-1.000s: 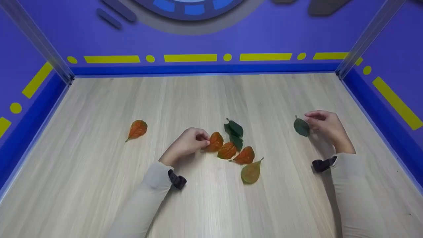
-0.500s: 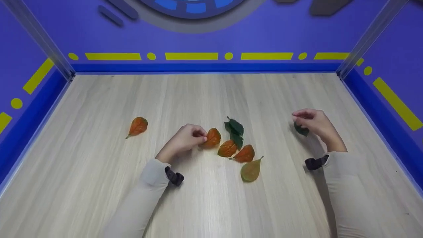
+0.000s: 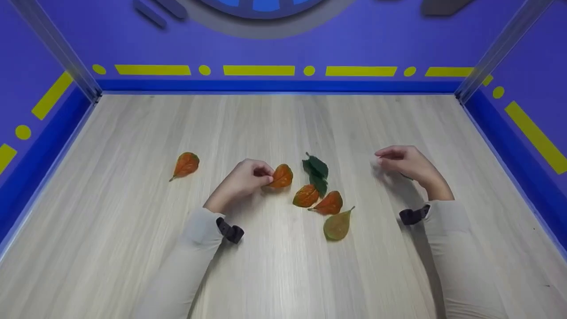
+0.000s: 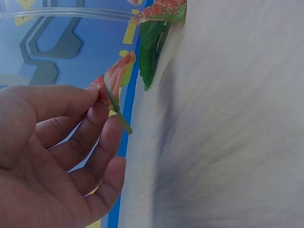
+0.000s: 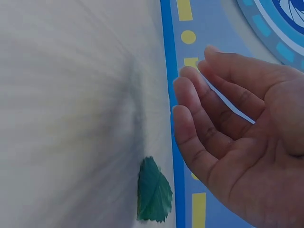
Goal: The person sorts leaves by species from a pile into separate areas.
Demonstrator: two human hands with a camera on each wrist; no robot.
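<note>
My left hand (image 3: pixel 243 180) pinches an orange leaf (image 3: pixel 282 175) between thumb and fingertips. In the left wrist view, the stem of this leaf (image 4: pixel 112 83) points down past the fingers. Relaxed and holding nothing, my right hand (image 3: pixel 409 165) hovers over the right part of the table. A serrated green leaf (image 5: pixel 154 192) lies beneath it, almost wholly hidden by the hand in the head view. Between the hands, overlapping dark green leaves (image 3: pixel 317 167) meet an orange leaf (image 3: pixel 305 196). A redder orange leaf (image 3: pixel 331 203) and a yellow-green leaf (image 3: pixel 337 226) continue the line toward the front.
Another orange leaf (image 3: pixel 186 164) lies alone on the left side of the wooden table (image 3: pixel 133 248). Blue-purple walls (image 3: pixel 248 53) with yellow markings stand at the back and both sides.
My left hand has drawn the orange leaf left and away from the other leaves. My right hand has moved left, passing over the green leaf, which stays on the table.
</note>
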